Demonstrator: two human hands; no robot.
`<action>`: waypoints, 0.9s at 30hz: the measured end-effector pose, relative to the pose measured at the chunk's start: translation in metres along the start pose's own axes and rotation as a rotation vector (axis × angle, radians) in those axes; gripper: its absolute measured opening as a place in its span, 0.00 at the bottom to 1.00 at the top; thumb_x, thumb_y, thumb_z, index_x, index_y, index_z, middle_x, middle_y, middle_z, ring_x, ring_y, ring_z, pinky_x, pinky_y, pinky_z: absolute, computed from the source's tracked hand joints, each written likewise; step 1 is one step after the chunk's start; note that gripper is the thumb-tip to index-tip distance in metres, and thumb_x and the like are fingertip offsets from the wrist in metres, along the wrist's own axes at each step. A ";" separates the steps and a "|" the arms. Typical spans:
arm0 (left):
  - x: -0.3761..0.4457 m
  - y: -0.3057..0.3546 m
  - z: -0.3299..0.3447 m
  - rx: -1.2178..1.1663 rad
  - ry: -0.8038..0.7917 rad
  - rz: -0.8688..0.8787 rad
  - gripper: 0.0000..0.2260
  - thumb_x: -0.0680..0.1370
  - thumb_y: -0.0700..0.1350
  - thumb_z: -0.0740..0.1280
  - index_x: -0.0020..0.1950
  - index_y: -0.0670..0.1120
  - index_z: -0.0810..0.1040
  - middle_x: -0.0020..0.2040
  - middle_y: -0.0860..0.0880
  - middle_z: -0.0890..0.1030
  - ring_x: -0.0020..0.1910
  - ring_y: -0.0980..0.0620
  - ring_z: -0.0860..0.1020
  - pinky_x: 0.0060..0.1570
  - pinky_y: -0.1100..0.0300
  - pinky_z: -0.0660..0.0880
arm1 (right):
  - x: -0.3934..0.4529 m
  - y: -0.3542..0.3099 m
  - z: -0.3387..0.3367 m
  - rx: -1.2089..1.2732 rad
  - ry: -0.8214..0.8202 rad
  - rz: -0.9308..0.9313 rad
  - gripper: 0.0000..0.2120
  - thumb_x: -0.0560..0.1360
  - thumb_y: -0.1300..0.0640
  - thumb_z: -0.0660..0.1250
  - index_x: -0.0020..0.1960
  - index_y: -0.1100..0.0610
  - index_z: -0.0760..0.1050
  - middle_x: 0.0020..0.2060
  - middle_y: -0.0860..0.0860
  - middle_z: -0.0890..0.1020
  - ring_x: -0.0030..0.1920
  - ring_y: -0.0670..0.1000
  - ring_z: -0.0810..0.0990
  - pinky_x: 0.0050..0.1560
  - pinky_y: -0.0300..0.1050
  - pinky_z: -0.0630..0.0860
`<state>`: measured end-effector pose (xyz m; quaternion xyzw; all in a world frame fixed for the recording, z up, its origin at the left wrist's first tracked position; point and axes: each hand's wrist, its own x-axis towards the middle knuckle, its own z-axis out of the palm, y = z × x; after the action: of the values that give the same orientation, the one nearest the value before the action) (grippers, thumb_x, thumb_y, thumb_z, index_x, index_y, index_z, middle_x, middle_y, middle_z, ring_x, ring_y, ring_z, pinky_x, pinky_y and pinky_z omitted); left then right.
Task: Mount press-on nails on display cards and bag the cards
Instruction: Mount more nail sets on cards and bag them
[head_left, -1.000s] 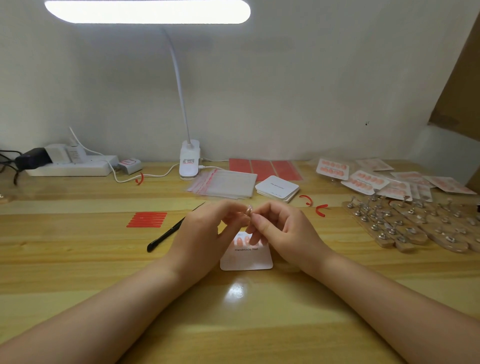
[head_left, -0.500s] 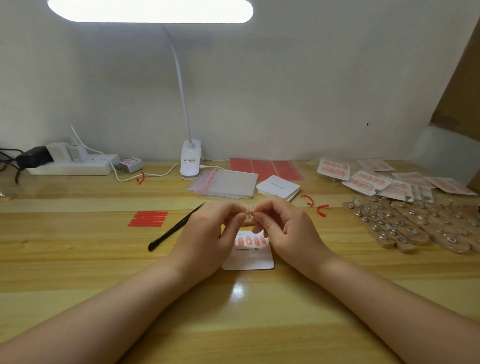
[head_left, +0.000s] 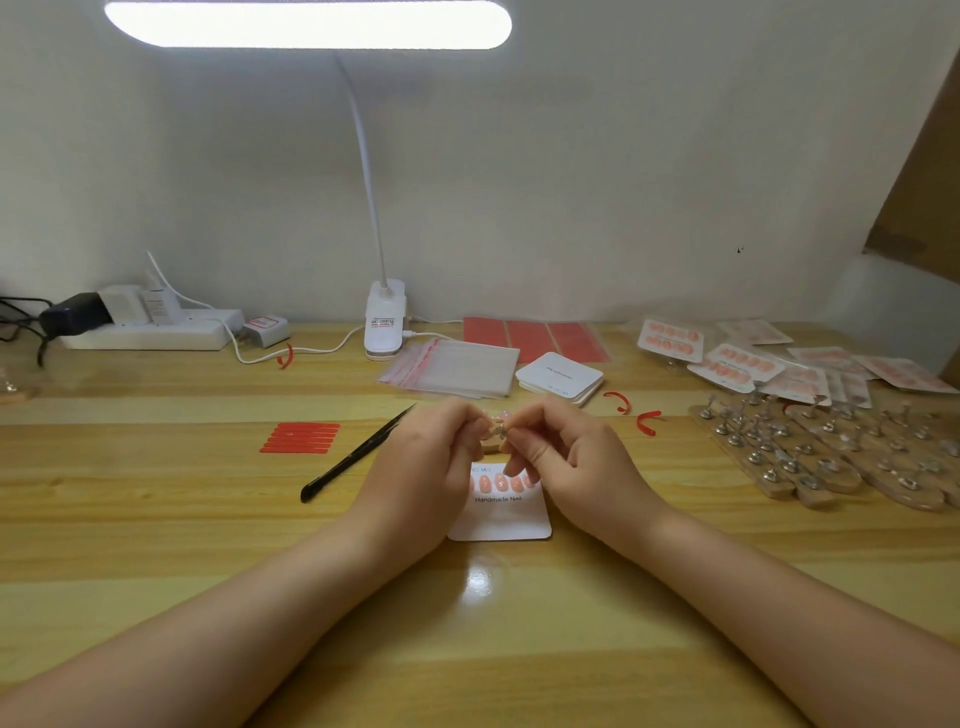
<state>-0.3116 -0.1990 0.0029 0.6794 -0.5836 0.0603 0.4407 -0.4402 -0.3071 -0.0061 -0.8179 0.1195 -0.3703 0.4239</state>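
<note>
Pinching a small nail stand (head_left: 497, 432) between my left hand (head_left: 426, 467) and right hand (head_left: 571, 457) (above the card (head_left: 501, 519)), so its nail lifts off cleanly

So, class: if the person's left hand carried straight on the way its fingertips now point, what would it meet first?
The left hand points right, towards the small nail piece pinched between both hands; just beyond that it would meet the right hand, whose fingertips face it. Depth looks matched, though one view cannot confirm.
</note>
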 end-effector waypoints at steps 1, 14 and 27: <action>0.000 0.000 0.000 -0.011 -0.001 -0.010 0.06 0.81 0.40 0.62 0.46 0.43 0.77 0.36 0.55 0.75 0.41 0.50 0.75 0.42 0.59 0.69 | 0.000 -0.001 -0.001 0.042 -0.019 0.026 0.07 0.79 0.65 0.64 0.45 0.55 0.76 0.34 0.43 0.80 0.36 0.45 0.82 0.38 0.38 0.76; 0.003 0.000 -0.005 -0.448 -0.024 -0.204 0.09 0.80 0.38 0.63 0.51 0.49 0.82 0.35 0.56 0.81 0.38 0.63 0.79 0.41 0.71 0.73 | 0.000 -0.003 -0.003 0.259 -0.078 0.209 0.05 0.79 0.64 0.63 0.46 0.61 0.76 0.35 0.52 0.82 0.35 0.48 0.81 0.40 0.44 0.76; 0.005 -0.002 -0.007 -0.496 -0.089 -0.321 0.09 0.80 0.36 0.62 0.46 0.46 0.80 0.30 0.56 0.78 0.32 0.62 0.75 0.37 0.69 0.73 | -0.004 -0.004 -0.002 -0.196 -0.088 -0.029 0.03 0.75 0.62 0.70 0.45 0.56 0.78 0.34 0.45 0.80 0.35 0.42 0.78 0.40 0.33 0.72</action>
<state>-0.3054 -0.1988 0.0091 0.6366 -0.4843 -0.1843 0.5712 -0.4447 -0.3045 -0.0042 -0.8725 0.1246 -0.3266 0.3415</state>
